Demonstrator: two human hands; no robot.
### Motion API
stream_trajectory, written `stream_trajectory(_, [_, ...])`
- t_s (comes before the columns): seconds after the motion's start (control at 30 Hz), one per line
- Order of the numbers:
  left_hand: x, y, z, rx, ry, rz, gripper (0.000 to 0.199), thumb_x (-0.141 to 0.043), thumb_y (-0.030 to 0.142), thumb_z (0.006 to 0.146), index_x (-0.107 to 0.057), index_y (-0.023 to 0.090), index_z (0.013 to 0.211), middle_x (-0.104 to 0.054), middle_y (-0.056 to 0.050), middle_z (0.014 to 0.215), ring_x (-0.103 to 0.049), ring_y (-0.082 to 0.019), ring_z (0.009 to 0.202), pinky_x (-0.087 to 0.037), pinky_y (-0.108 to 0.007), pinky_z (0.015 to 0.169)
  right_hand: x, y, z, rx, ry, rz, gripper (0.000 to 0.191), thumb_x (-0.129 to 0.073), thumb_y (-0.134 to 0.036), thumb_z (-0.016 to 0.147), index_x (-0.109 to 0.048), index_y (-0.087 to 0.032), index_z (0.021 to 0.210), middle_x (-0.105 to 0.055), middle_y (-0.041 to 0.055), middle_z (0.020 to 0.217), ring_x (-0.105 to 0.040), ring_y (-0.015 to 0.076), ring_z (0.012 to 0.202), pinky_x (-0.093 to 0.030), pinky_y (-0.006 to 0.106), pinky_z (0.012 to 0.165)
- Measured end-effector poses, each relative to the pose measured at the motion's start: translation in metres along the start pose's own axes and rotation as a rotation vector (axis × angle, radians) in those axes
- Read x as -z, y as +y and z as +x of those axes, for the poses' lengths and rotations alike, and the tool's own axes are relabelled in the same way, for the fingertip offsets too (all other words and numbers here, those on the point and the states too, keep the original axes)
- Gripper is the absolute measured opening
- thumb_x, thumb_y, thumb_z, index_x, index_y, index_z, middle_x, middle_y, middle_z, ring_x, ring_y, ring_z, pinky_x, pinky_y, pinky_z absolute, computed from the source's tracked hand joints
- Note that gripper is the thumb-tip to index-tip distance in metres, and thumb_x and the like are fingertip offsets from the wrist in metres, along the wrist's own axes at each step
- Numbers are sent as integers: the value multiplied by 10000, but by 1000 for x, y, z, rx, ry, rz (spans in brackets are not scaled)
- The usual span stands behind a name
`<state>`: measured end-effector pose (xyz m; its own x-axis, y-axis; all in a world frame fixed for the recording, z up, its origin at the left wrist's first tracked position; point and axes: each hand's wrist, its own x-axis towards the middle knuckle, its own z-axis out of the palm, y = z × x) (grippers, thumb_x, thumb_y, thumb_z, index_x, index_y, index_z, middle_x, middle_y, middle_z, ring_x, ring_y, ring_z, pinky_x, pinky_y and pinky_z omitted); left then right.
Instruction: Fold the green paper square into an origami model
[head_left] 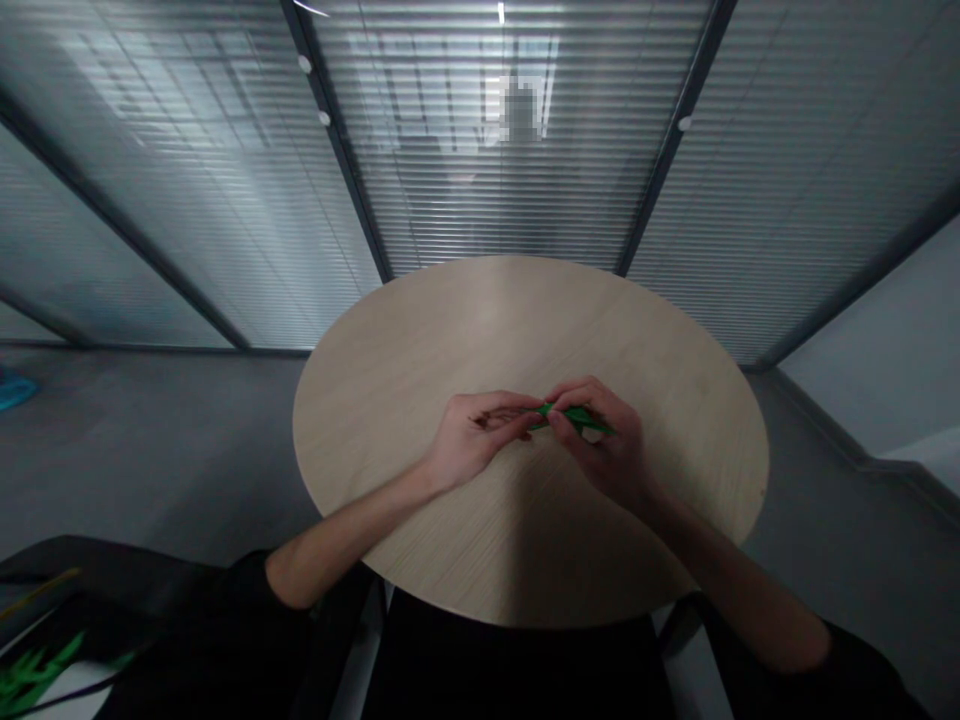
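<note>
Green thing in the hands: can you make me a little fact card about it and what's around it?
Thing: small green object, partly hidden by fingers; exact kind unclear
Left hand: thumb and fingers at its left end
Right hand: thumb and fingers pinching it
Where: held above a pale, wood-look table with a curved edge
Behind table: slatted blinds
Far left: something blue, cut off by picture edge

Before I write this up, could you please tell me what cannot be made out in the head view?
All in the head view:
Green item: full shape, partly covered by the left hand and right hand.
Blue object: full outline, cut off by the left edge.
Details beyond the blinds: obscured by slats.
</note>
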<state>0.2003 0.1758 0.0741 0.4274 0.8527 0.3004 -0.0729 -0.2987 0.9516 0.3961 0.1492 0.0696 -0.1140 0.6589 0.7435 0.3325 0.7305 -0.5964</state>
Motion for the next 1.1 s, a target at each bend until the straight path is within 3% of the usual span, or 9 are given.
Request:
stream_trajectory(0.67, [-3, -1, -2, 23, -4, -20, 318, -793, 411, 860, -795, 125, 999, -820, -115, 917, -797, -204, 800, -688, -304, 743, -1, -3, -1, -58, 21, 5, 94, -669, -226, 931, -633, -228, 844, -660, 29, 891, -633, 164, 788, -513, 318, 699])
stream_trajectory(1.1, [-3, 0, -2, -1, 38, 12, 245, -829, 333, 820, -790, 126, 945, -806, -87, 827, -764, -153, 680, -652, -230, 659, -3, -1, -1, -94, 41, 28, 152, -703, -213, 910, -588, -230, 813, -652, 18, 890, -624, 159, 787, -507, 317, 707])
